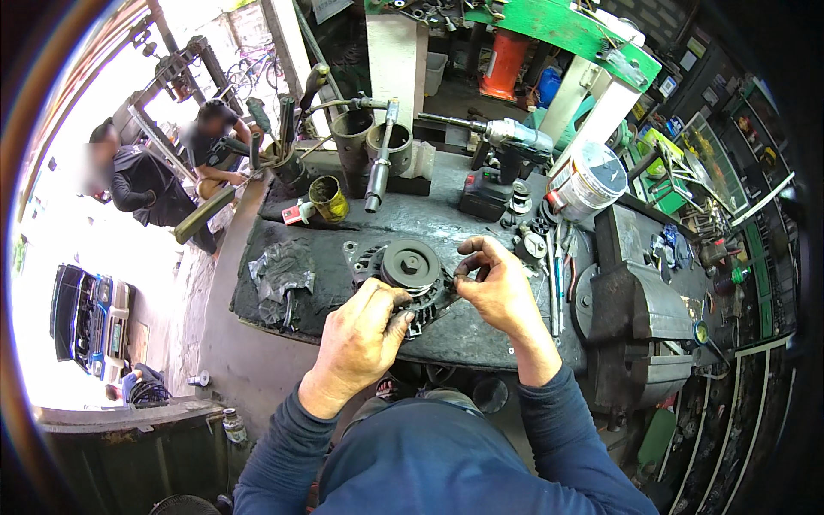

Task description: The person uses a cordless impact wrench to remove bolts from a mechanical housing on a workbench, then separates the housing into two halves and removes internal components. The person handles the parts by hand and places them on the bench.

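On the dark workbench (330, 296) in front of me stands an alternator with its finned metal housing (369, 257) and a round grooved pulley (410, 260) facing up. A hex nut (412, 263) shows at the pulley's centre. My left hand (356, 339) grips the near left side of the alternator, fingers at the pulley's edge and thumb lower on the housing. Just right of the housing is my right hand (506, 296), its fingers curled and drawn together towards the thumb. Whatever may be between those fingertips is too small to make out.
A cordless impact wrench (515, 137), a white bucket (588, 180) and metal cups with tools (352, 142) stand behind. Left lies a crumpled plastic bag (283, 275); a yellow can (328, 199) is beyond it. A bench vise (639, 300) is at right. Two people (146, 176) are at far left.
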